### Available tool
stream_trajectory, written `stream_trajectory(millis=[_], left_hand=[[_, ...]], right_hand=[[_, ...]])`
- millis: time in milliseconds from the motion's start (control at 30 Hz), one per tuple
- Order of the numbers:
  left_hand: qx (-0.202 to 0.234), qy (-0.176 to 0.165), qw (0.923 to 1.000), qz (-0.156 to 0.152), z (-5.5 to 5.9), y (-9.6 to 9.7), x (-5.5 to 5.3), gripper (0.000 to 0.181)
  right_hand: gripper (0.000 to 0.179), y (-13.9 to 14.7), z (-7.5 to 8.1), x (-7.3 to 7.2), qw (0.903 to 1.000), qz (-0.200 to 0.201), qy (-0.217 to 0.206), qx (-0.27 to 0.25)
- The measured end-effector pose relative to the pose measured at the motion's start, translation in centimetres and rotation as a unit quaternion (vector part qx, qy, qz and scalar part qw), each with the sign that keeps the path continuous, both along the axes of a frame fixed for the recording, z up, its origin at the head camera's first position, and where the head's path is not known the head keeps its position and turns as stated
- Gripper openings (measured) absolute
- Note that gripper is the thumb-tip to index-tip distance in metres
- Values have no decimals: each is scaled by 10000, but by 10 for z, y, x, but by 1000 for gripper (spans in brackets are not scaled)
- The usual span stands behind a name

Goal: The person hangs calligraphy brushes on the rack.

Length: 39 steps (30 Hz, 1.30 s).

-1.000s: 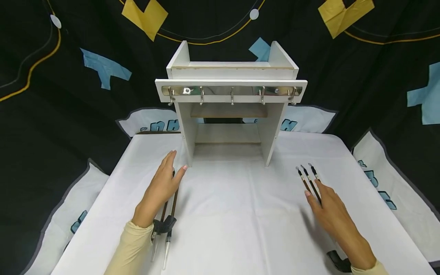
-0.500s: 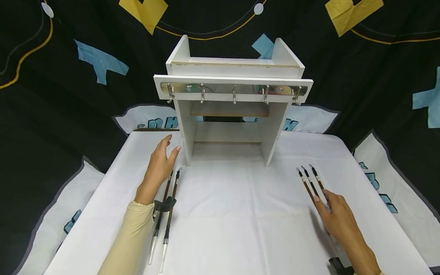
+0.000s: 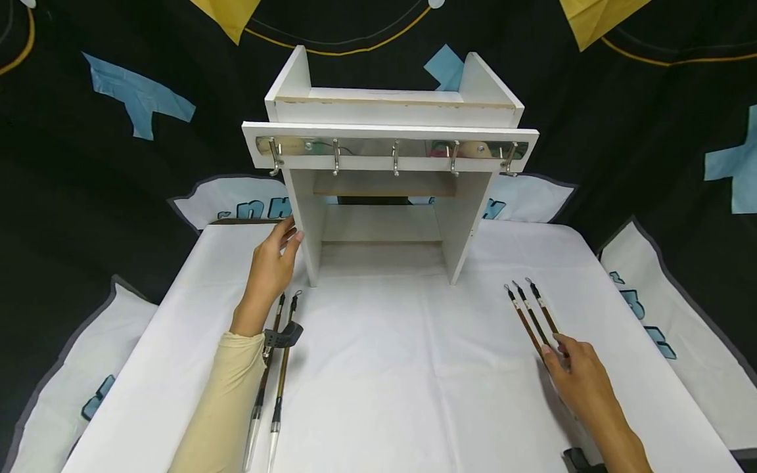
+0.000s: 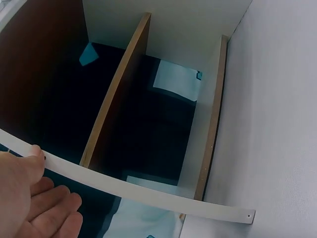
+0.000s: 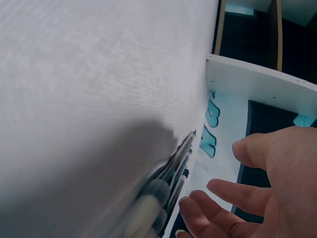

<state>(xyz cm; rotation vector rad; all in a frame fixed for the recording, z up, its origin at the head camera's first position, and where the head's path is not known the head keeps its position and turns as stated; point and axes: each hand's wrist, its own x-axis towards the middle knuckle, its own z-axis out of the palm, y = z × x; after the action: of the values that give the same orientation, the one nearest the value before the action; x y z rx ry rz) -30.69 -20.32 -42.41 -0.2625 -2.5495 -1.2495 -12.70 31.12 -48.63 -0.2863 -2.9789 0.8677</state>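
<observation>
A white shelf unit (image 3: pixel 390 117) stands on the white cloth, with a rail of metal hooks (image 3: pixel 395 156) across its front. My left hand (image 3: pixel 267 272) is at its left side panel (image 4: pixel 124 187); the thumb rests on the panel's front edge, and the other fingers lie loosely bent along the outer face. Two calligraphy brushes (image 3: pixel 282 368) with clear caps lie beneath and beside my left wrist. At the right, three brushes (image 3: pixel 523 322) with hanging loops lie side by side. My right hand (image 3: pixel 582 378) is just over their lower parts, fingers relaxed and apart in the right wrist view.
The white-covered table (image 3: pixel 402 368) runs back to a black curtain (image 3: pixel 71 217) with blue and yellow paper shapes. A black wrist strap (image 3: pixel 282 336) is on the left arm, close over the capped brushes. White lettered banners (image 3: pixel 236 203) hang around the table's edge.
My left hand has moved forward from above the left brushes to the shelf's left panel. My right hand has drawn back slightly along the right brushes. The head view has shifted a little.
</observation>
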Motion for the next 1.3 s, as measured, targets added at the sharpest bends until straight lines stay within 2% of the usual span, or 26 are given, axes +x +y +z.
stream_trajectory(millis=[167, 367, 600, 1000, 1233, 1300], left_hand=[[43, 134, 9999, 58, 3, -4, 1, 50], [33, 286, 9995, 98, 5, -3, 2, 46], [84, 280, 9994, 179, 3, -2, 1, 47], [143, 202, 9997, 77, -2, 0, -1, 48], [140, 153, 9998, 74, -6, 3, -3, 47], [144, 126, 9998, 72, -7, 4, -4, 47]], right_hand=[[56, -4, -2, -3, 9996, 56, 244, 138], [50, -8, -4, -8, 9974, 145, 470, 529], [44, -9, -4, -9, 9951, 312, 559, 759], [42, -11, -10, -12, 9912, 639, 489, 1051], [39, -10, -14, -9, 9832, 790, 973, 1326], [40, -9, -16, -9, 9819, 828, 1000, 1378]])
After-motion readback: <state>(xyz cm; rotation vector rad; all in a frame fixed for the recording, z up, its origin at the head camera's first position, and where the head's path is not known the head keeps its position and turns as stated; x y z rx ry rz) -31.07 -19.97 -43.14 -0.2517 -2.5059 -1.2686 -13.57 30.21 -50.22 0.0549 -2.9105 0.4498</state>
